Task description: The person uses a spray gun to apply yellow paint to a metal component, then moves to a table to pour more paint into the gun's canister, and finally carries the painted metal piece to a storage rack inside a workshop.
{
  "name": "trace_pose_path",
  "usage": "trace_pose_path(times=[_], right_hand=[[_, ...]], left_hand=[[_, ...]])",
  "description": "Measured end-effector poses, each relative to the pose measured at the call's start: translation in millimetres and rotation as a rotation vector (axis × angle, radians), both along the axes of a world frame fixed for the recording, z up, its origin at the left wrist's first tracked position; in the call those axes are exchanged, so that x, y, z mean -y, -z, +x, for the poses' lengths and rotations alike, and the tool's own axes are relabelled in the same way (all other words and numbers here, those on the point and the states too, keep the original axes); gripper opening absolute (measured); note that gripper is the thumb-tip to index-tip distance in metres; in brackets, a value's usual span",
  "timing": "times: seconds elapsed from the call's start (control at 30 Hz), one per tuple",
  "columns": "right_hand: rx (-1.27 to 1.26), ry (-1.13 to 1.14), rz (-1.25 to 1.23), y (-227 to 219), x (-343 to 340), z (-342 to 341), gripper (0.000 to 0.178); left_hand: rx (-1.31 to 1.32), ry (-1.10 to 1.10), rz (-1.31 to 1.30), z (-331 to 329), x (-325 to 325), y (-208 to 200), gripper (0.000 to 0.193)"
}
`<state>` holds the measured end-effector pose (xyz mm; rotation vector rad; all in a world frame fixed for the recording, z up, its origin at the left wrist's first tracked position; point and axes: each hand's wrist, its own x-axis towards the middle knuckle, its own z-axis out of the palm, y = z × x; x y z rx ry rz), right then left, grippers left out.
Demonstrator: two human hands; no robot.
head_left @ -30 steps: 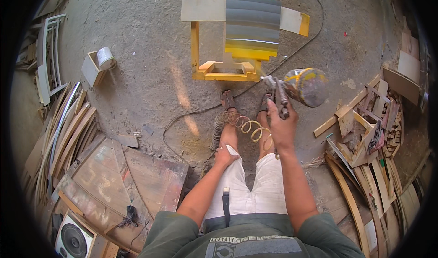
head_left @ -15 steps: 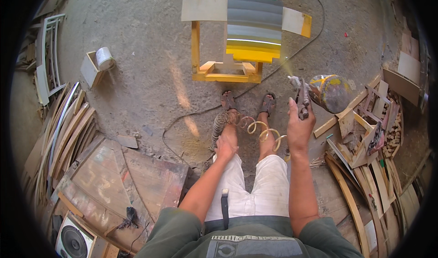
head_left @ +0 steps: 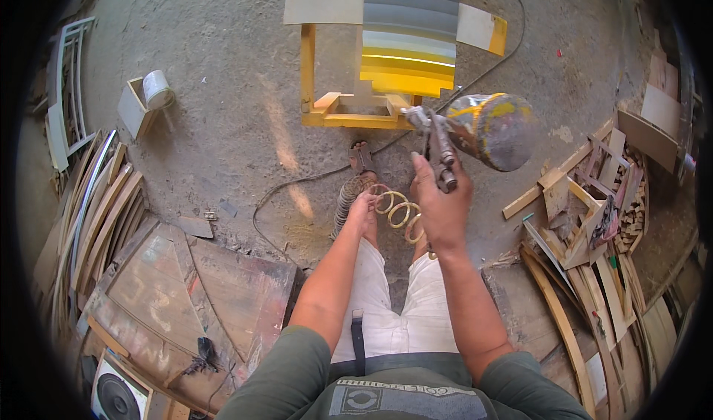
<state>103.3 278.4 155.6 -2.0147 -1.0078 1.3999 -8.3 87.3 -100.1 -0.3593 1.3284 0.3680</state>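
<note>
My right hand [head_left: 445, 201] is closed around a spray gun [head_left: 440, 141], its nozzle toward the near edge of a grey panel with yellow paint [head_left: 410, 37]. A paint-spattered cup [head_left: 505, 134] is joined to the gun. The panel has cross bands and is yellow across its nearer part. It rests over a pale board [head_left: 323, 5] on a yellow wooden stand [head_left: 356, 121]. Lower and to the left, my left hand [head_left: 362, 213] is closed on a coiled air hose [head_left: 401, 213], whose loops hang between my hands.
A dark cable [head_left: 290, 182] runs across the concrete floor behind the stand and past my feet. At left stand a white can [head_left: 156, 88] in a wooden box and stacked curved strips [head_left: 104, 227]. Wood scraps [head_left: 594, 204] pile up at right. A speaker [head_left: 117, 394] sits lower left.
The spray gun has swung left from beside the panel to its near edge. Yellow mist showed at its nozzle before. My left hand has moved slightly farther out. The panel's yellow area looks wider.
</note>
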Motion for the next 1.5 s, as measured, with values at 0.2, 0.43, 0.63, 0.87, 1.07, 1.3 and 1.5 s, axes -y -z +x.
trace_pose_path(times=[0.2,0.43,0.63,0.87,1.07,1.3,1.5], right_hand=[[0.215,0.089,0.143,3,-10,34,0.018],[0.32,0.137,0.218,8,-19,58,0.02],[0.249,0.084,0.196,11,-22,34,0.018],[0.023,0.049,0.075,8,-26,-4,0.035],[0.063,0.087,0.176,15,-35,5,0.018],[0.218,0.187,0.17,0,-55,38,0.017],[0.297,0.136,0.211,4,-64,46,0.027]], left_hand=[[0.235,-0.065,0.074,-14,6,-4,0.05],[0.299,0.051,0.184,-17,1,-21,0.053],[0.282,0.058,0.235,-24,-2,-32,0.05],[0.201,0.08,0.192,-42,6,-34,0.039],[0.155,0.124,0.214,-57,5,-43,0.023],[0.197,0.133,0.27,-67,-2,-61,0.02],[0.151,0.154,0.261,-71,-12,-78,0.021]])
